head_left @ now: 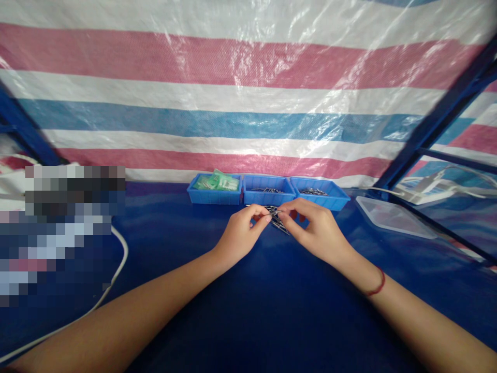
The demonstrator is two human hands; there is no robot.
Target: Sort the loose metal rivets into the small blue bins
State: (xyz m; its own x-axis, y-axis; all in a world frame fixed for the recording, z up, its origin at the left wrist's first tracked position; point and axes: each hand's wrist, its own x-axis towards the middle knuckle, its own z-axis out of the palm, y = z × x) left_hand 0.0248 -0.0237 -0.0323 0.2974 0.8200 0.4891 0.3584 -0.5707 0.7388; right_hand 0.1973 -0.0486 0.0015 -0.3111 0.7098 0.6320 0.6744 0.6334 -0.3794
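My left hand [241, 231] and my right hand [320, 229] meet over the table, each with thumb and forefinger pinched. A small, thin metal piece [274, 212] spans the fingertips of both; its exact kind is too small to make out. Just beneath and behind the fingers lies a loose pile of thin dark and silver rods [280, 226], partly covered by my hands. Behind it stand three blue bins: the left bin [215, 197] holds green-and-clear packets [221, 181], while the middle bin [267, 198] and the right bin [324, 201] hold small thin metal parts.
A translucent plastic lid [392, 216] lies on the blue table [248, 321] at the right. A white cable [123, 248] curves along the left, near a pixelated area. Blue frame posts [435, 119] and a striped tarp [233, 124] close off the back.
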